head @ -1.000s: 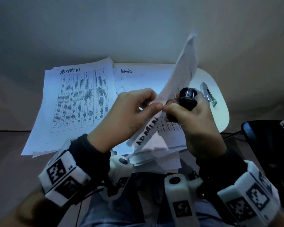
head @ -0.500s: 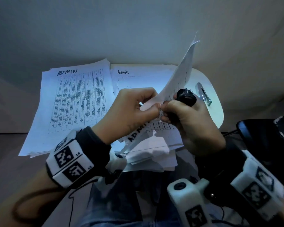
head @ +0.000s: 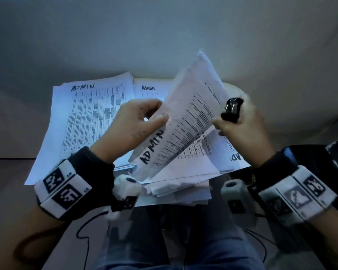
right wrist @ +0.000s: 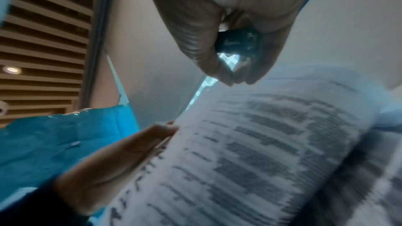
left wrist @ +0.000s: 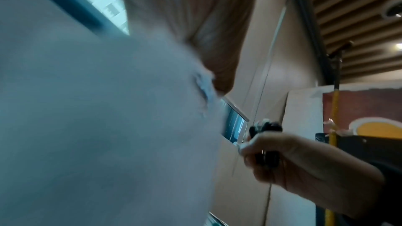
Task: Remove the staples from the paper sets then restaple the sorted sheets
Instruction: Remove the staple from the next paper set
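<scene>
My left hand (head: 144,121) pinches the top edge of a raised paper set (head: 185,121) marked ADMIN, holding it tilted above the table; the same sheets (right wrist: 261,152) fill the right wrist view and the paper (left wrist: 97,126) blocks most of the left wrist view. My right hand (head: 240,123) grips a black staple remover (head: 231,110) with its metal claws showing, just right of the held sheets and apart from them. The staple remover (left wrist: 265,145) also shows in my right fist from the left wrist camera. Any staple is too small to see.
A thick ADMIN stack (head: 86,121) lies at the left of the small white table (head: 234,90). Another sheet headed Admin (head: 150,90) lies behind the hands. Loose sheets (head: 183,184) overhang the near edge above my lap. A dark chair (head: 320,156) stands at the right.
My hands have drawn apart: the right hand with the staple remover moved right, away from the paper corner. The held set swung so its printed face shows. The stapler on the table is now hidden.
</scene>
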`<state>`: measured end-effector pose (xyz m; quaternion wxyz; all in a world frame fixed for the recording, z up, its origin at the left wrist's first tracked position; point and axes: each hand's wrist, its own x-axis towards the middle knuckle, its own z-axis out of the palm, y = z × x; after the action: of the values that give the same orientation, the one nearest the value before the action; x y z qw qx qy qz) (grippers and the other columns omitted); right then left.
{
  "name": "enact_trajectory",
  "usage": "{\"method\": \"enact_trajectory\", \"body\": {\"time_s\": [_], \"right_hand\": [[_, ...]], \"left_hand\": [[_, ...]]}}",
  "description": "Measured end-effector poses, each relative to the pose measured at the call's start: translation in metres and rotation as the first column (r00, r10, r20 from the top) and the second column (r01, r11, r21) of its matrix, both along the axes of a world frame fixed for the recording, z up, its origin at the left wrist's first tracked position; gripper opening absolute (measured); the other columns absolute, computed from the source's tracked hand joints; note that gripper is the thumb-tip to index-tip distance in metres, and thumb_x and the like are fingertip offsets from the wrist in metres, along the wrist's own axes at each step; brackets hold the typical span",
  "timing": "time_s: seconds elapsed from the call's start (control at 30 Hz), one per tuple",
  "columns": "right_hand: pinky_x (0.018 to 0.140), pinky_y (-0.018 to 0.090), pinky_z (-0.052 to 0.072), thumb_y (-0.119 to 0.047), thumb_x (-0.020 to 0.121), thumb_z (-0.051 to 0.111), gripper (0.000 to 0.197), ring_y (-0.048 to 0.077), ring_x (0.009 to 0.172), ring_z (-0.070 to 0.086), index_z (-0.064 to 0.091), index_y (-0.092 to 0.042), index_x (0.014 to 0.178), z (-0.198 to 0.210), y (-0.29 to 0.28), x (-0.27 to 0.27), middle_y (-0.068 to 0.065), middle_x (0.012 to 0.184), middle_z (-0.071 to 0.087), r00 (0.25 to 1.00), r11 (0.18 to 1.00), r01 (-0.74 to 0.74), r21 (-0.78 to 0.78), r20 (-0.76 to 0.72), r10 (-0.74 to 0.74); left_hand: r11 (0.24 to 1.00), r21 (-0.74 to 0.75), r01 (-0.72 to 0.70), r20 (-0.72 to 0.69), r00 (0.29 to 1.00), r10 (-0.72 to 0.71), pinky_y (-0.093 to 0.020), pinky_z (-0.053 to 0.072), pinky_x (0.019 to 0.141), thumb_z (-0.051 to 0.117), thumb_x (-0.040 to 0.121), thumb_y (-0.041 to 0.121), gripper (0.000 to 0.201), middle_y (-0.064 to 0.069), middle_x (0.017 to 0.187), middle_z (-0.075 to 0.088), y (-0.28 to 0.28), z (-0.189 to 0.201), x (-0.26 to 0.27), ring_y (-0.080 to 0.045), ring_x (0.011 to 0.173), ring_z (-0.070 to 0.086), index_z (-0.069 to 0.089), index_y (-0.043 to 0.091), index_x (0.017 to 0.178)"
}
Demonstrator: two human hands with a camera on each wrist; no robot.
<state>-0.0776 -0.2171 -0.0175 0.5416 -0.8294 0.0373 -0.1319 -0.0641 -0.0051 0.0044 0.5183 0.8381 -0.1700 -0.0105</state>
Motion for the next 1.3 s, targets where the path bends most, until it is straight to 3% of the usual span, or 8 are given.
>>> {"method": "enact_trajectory", "body": {"time_s": [0.27, 0.4, 0.53, 0.7, 0.87, 1.03, 1.13, 1.3], "right_hand": [[0.079, 0.051, 0.051, -0.009, 0.074, 0.065, 0.027, 0.035, 0.09, 0.059, 0.043, -0.011, 0.089, -0.029, -0.029, 0.036, 0.011, 0.088, 0.057, 0.979, 0.979, 0.012, -0.205, -0.199, -0.054], [0.074, 0.043, 0.049, -0.023, 0.066, 0.076, 0.039, 0.027, 0.081, 0.054, 0.039, -0.027, 0.076, -0.01, -0.036, 0.053, -0.001, 0.08, 0.05, 0.994, 0.997, 0.003, -0.076, -0.108, -0.012], [0.078, 0.034, 0.05, -0.046, 0.054, 0.085, 0.051, 0.019, 0.087, 0.056, 0.045, -0.029, 0.08, 0.02, -0.029, 0.065, 0.005, 0.104, 0.05, 0.989, 0.989, -0.146, -0.023, 0.015, 0.146], [0.06, 0.01, 0.048, 0.005, 0.064, 0.077, 0.043, -0.006, 0.063, 0.062, 0.044, -0.017, 0.079, 0.036, -0.019, 0.078, -0.014, 0.064, 0.066, 0.965, 0.945, -0.258, 0.203, 0.1, 0.242], [0.07, 0.029, 0.053, -0.003, 0.061, 0.08, 0.042, 0.015, 0.075, 0.058, 0.044, -0.009, 0.082, 0.049, -0.014, 0.077, 0.006, 0.082, 0.056, 0.968, 0.938, -0.205, 0.279, 0.203, 0.15], [0.07, 0.024, 0.055, 0.007, 0.071, 0.07, 0.035, 0.007, 0.076, 0.068, 0.043, -0.01, 0.084, 0.078, -0.022, 0.076, 0.001, 0.084, 0.067, 0.946, 0.923, -0.216, 0.319, 0.301, 0.118], [0.079, 0.031, 0.056, 0.0, 0.073, 0.069, 0.031, 0.018, 0.091, 0.069, 0.049, 0.003, 0.097, 0.105, -0.018, 0.076, 0.009, 0.098, 0.068, 0.925, 0.9, -0.288, 0.328, 0.339, 0.172], [0.088, 0.037, 0.054, -0.011, 0.067, 0.068, 0.065, 0.027, 0.103, 0.065, 0.045, 0.011, 0.123, 0.137, 0.01, 0.075, 0.018, 0.116, 0.064, 0.896, 0.851, -0.394, 0.348, 0.351, 0.272]], "left_hand": [[0.994, 0.073, -0.085, 0.083, 0.993, 0.078, -0.058, 0.051, 0.071, 0.057, 0.073, 0.035, 0.039, -0.033, 0.089, 0.062, 0.009, 0.03, 0.015, -0.043, 0.075, 0.063, 0.06, -0.003, 0.083], [0.979, 0.192, -0.069, 0.162, 0.986, 0.037, -0.04, 0.052, 0.064, 0.061, 0.087, 0.025, 0.026, -0.024, 0.08, 0.064, 0.009, 0.045, 0.024, -0.019, 0.063, 0.058, 0.061, 0.0, 0.082], [0.939, 0.343, -0.014, 0.237, 0.969, -0.073, -0.026, 0.038, 0.053, 0.06, 0.089, 0.033, 0.029, -0.008, 0.065, 0.056, 0.012, 0.069, 0.036, -0.012, 0.055, 0.047, 0.059, 0.007, 0.075], [0.917, 0.386, -0.098, 0.419, 0.904, -0.08, -0.02, 0.023, 0.046, 0.058, 0.077, 0.052, 0.045, 0.004, 0.049, 0.04, 0.015, 0.095, 0.048, -0.007, 0.045, 0.034, 0.051, 0.012, 0.057], [0.908, 0.301, -0.29, 0.575, 0.815, 0.07, -0.026, 0.031, 0.051, 0.049, 0.069, 0.072, 0.063, -0.008, 0.05, 0.055, 0.028, 0.106, 0.062, -0.016, 0.045, 0.043, 0.059, 0.011, 0.057], [0.986, -0.145, -0.079, 0.11, 0.989, 0.096, -0.03, 0.048, 0.081, 0.078, 0.038, 0.071, 0.071, 0.007, 0.08, 0.07, 0.078, 0.106, 0.075, -0.006, 0.077, 0.063, 0.066, 0.016, 0.081], [0.974, -0.227, 0.004, -0.013, 1.0, -0.007, -0.037, 0.047, 0.092, 0.079, 0.057, 0.055, 0.065, 0.008, 0.105, 0.069, 0.071, 0.086, 0.073, -0.009, 0.1, 0.064, 0.055, 0.023, 0.109], [0.921, -0.386, -0.046, 0.17, 0.978, 0.12, -0.031, 0.051, 0.092, 0.052, 0.09, 0.011, 0.046, -0.005, 0.124, 0.058, 0.04, 0.086, 0.061, -0.015, 0.111, 0.059, 0.036, 0.012, 0.133]]}}
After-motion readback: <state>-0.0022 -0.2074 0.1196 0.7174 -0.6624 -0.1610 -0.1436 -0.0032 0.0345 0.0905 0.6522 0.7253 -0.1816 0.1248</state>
